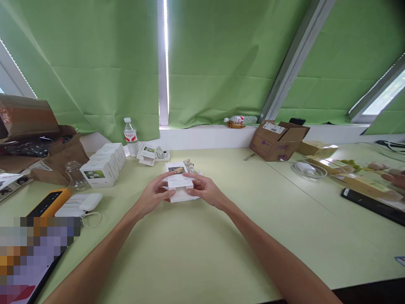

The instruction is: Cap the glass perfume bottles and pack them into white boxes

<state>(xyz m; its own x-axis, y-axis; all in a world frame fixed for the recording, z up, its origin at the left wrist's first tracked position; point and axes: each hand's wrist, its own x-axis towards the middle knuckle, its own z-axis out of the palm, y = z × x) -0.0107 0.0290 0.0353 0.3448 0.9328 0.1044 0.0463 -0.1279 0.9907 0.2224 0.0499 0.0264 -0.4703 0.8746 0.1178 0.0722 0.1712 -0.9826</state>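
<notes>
Since left hand (154, 192) and right hand (207, 192) grasp the small white printed carton (180, 181) from opposite sides, the two-sided grip probably keeps its thin-looking walls square without much squeeze. It's over the tabletop (190, 253), nearer the back edge than the front edge, can't tell if the base touches; likely there because both arms reach it evenly. Row of white cartons (106, 164) stands packed near the back left corner, presumably to save room, nearest one's picture side facing out so it's readable.
</notes>
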